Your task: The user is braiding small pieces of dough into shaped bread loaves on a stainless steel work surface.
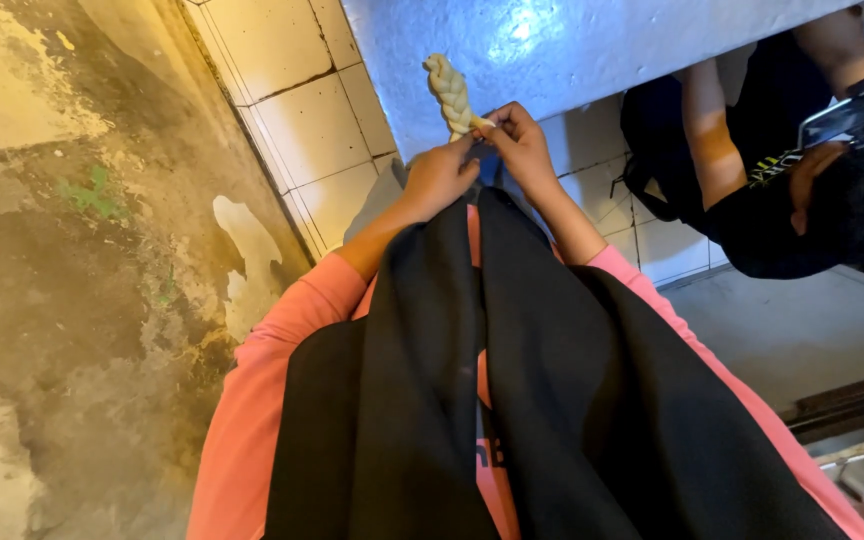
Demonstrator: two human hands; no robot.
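Left hand (pixel 440 176) and right hand (pixel 518 143) pinch near end of pale braided dough rope (pixel 451 94), lying on blue-white desk (pixel 592 50). Second person's arm (pixel 712 140) right of desk.

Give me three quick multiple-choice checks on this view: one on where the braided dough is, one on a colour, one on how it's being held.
1. Where is the braided dough strip?
A. On the floor
B. On the pale worktop, beyond the hands
C. In the metal bowl

2. What colour are the person's sleeves?
A. Pink
B. Green
C. White

3. How is the braid held?
A. Left hand only
B. Lying untouched
C. Both hands at its near end

Answers:
1. B, the braid stretches away from the fingers across the pale surface.
2. A, pink sleeves show either side of the black apron.
3. C, the left hand and right hand meet at the braid's near end.
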